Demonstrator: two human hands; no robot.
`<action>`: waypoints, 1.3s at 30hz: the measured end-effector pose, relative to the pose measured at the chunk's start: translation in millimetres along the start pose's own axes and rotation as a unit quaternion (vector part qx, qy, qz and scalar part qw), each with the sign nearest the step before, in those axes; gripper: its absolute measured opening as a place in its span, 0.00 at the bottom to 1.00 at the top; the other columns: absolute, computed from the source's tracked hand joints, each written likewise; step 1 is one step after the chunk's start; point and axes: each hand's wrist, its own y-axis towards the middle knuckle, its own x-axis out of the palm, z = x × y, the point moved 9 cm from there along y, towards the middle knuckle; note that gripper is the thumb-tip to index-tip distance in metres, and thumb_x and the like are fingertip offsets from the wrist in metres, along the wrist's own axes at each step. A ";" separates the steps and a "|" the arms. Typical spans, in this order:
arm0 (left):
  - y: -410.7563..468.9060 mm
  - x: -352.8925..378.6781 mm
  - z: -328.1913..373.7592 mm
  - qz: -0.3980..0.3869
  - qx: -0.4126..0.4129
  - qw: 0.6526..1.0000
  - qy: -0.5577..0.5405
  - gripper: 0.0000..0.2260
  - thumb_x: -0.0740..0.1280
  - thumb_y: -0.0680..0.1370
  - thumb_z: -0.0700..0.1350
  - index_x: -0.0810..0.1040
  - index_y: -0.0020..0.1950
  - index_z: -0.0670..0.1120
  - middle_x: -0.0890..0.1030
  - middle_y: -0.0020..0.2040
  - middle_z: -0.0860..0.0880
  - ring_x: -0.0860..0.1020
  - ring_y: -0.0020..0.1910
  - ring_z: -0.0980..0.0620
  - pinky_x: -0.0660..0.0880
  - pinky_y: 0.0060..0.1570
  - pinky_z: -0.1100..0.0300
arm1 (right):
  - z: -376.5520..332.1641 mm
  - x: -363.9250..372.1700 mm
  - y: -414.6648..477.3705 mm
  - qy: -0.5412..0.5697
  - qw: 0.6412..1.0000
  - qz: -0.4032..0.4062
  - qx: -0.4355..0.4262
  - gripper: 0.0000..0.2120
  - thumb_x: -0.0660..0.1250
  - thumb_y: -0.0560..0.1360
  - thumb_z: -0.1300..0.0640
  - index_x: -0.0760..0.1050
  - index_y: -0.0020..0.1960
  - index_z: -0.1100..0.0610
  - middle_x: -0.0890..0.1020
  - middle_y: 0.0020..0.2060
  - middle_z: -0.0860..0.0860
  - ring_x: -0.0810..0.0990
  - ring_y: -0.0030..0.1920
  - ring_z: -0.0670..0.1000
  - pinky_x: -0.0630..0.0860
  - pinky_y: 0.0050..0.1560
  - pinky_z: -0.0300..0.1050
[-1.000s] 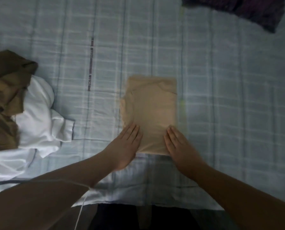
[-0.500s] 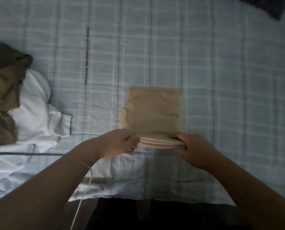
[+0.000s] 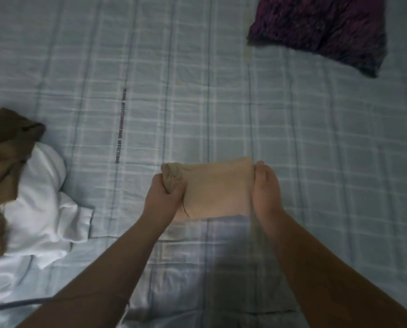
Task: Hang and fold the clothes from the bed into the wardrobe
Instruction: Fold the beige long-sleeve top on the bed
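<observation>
A folded beige garment (image 3: 215, 188) is lifted off the checked bed sheet (image 3: 197, 91), held between both hands near the bed's front edge. My left hand (image 3: 163, 198) grips its left end, fingers curled round the bunched fabric. My right hand (image 3: 266, 188) holds its right end, with the thumb on top at the far corner and the fingers hidden behind the cloth. A white garment (image 3: 39, 204) and a brown garment (image 3: 6, 157) lie crumpled at the left. A purple patterned garment (image 3: 320, 29) lies at the far right.
The pale blue checked sheet covers the whole bed. A thin grey cable (image 3: 20, 304) runs across the white cloth at the lower left. The bed's front edge lies under my forearms. No wardrobe is in view.
My hands went from pressing flat on the beige garment to gripping its near edge, then lifted it off the sheet and folded it shorter. The camera tilted up, showing more of the purple garment.
</observation>
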 end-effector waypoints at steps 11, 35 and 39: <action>-17.9 13.7 -10.2 0.078 0.074 0.987 0.123 0.27 0.64 0.80 0.55 0.60 0.76 0.49 0.70 0.71 0.48 0.77 0.60 0.43 0.76 0.55 0.47 | 25.2 9.1 -30.3 -0.239 0.964 -0.059 -0.098 0.12 0.54 0.83 0.49 0.68 0.54 0.58 0.81 0.43 0.61 0.80 0.44 0.65 0.74 0.42 0.53; 5.7 81.5 -14.5 -0.051 0.309 0.836 0.451 0.31 0.49 0.82 0.59 0.57 0.80 0.43 0.59 0.80 0.42 0.53 0.80 0.43 0.54 0.76 0.43 | 30.2 60.7 -34.7 -0.458 0.817 -0.118 -0.332 0.32 0.52 0.81 0.47 0.56 0.79 0.64 0.58 0.79 0.59 0.53 0.80 0.57 0.58 0.76 0.59; 11.5 83.4 -14.6 -0.081 0.317 0.856 0.399 0.29 0.48 0.82 0.57 0.58 0.80 0.43 0.58 0.80 0.43 0.52 0.80 0.44 0.53 0.77 0.43 | 32.5 66.1 -29.6 -0.437 0.834 -0.130 -0.310 0.32 0.52 0.80 0.46 0.57 0.79 0.63 0.60 0.78 0.58 0.55 0.79 0.57 0.57 0.77 0.59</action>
